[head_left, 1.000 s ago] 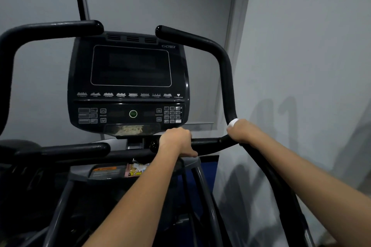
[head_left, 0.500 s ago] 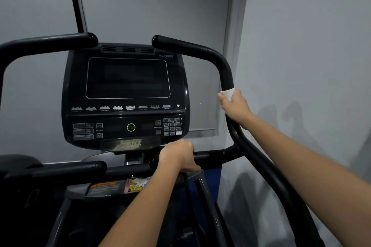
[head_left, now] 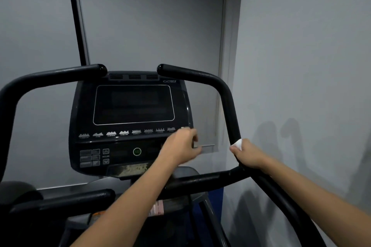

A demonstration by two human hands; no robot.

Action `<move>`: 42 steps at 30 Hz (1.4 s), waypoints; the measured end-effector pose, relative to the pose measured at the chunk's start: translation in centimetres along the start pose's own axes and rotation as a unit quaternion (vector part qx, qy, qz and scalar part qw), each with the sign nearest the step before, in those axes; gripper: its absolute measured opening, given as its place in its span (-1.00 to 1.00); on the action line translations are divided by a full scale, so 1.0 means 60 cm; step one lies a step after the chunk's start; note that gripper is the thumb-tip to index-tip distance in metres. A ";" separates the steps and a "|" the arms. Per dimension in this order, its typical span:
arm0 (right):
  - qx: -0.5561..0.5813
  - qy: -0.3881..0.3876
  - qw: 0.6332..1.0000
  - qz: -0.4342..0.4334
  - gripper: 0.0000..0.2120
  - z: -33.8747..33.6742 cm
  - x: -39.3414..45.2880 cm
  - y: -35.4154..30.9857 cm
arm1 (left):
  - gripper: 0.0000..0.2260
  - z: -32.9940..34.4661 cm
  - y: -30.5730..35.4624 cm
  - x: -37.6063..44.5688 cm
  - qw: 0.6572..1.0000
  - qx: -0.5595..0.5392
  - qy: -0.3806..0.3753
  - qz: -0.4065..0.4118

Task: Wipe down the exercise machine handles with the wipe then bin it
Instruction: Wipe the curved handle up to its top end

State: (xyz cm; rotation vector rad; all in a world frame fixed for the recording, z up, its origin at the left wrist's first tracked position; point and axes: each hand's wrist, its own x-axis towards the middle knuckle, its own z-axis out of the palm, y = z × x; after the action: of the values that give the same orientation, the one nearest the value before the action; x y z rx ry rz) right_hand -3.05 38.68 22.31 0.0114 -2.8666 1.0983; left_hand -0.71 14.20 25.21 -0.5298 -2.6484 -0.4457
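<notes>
Wiping is underway; the right hand (head_left: 249, 157) grips the wipe (head_left: 238, 143) around the right handle (head_left: 227, 104). Left hand (head_left: 180, 146) blurred, grip unclear; next, probably the left handle (head_left: 50, 78).

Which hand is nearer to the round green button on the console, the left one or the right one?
The left hand is nearer: it is raised in front of the console, just right of the green button. The right hand is farther right, gripping the right handle with the wipe.

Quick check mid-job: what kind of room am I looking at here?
Most likely a gym or fitness room: a cardio machine's console with workout-program icons, long black handles, and the right hand wiping one with a white wipe.
</notes>
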 end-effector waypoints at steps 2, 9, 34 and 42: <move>0.018 0.041 0.999 -0.010 -0.74 0.004 0.014 -0.024 | -0.78 -0.058 -0.002 0.045 0.993 0.037 0.096 0.051; 0.102 0.150 0.980 -0.077 -0.72 -0.060 0.081 -0.161 | -0.44 -0.202 -0.006 0.212 0.905 0.322 0.250 0.121; 0.058 0.129 0.990 -0.012 -0.64 -0.027 0.077 -0.088 | -0.78 -0.202 -0.008 0.293 0.934 0.334 0.116 0.053; 0.330 -0.002 0.942 -0.055 -0.94 -0.127 0.138 -0.226 | -0.83 -0.198 -0.015 0.301 0.935 0.329 0.120 0.056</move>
State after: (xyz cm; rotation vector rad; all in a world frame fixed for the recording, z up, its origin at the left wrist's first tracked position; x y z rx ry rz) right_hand -10.39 33.85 37.56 0.2044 -2.3169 1.9582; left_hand -12.60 14.24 43.28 -0.3726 -2.3154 0.3874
